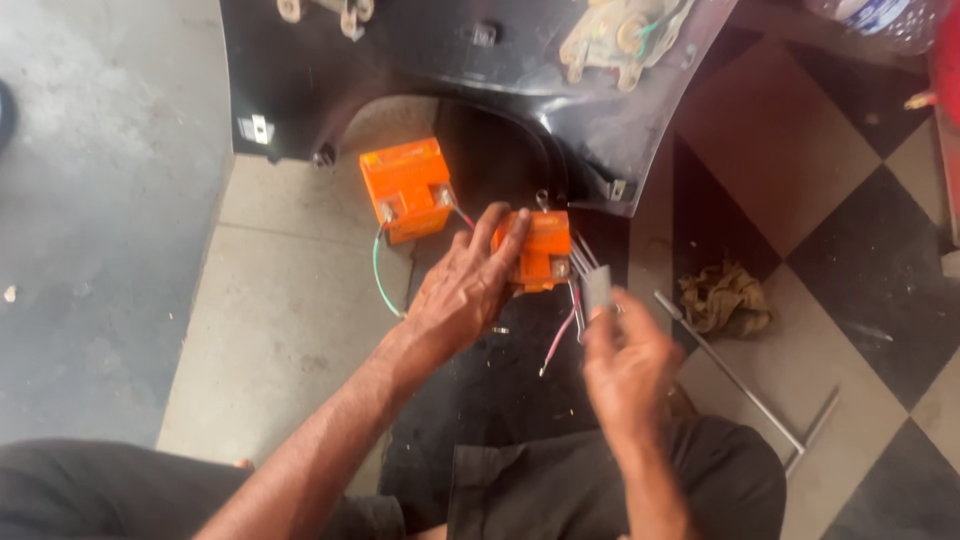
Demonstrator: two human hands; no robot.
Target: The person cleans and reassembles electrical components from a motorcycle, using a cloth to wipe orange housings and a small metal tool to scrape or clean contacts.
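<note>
Both hands are working right in the middle of the frame, over a dark mat on the floor. Left hand (462,290) is laid flat-ish over the near orange battery (540,250), fingers spread and draped across its top and left side, so more a steadying hold than a tight grip. Right hand (625,365) sits just below and to the right of that battery, pinched closed on a small grey connector (598,290) with a bundle of wires (577,265) running up to the battery's right edge. So the battery lies just up-frame of the hands, left hand touching it, right hand close but off it, joined only by the wires. A second orange battery (408,188) sits up and to the left, apart from both hands, with a green wire (380,275) curling down from it. Black body panel (400,70) fills the top, a rag (725,298) and metal wrench (745,385) lie off right.
</note>
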